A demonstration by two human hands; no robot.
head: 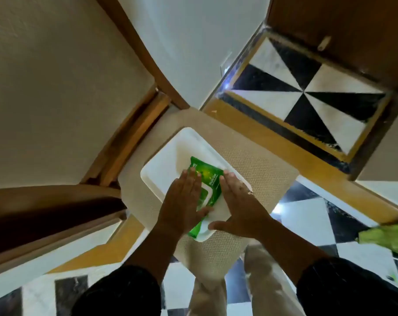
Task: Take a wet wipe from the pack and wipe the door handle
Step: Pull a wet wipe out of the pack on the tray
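The green wet wipe pack (206,192) lies at the near edge of the white tray (161,165), flanked by the flat, open left hand (182,201) and right hand (241,206), both resting on it ungripped

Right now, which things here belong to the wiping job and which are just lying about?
Part of the job:
- green wet wipe pack, lying on the white tray
- left hand and right hand, both resting flat on the pack
- door handle: not clearly in view

Just lying about:
- beige woven stool under the tray
- green cloth on the checkered floor
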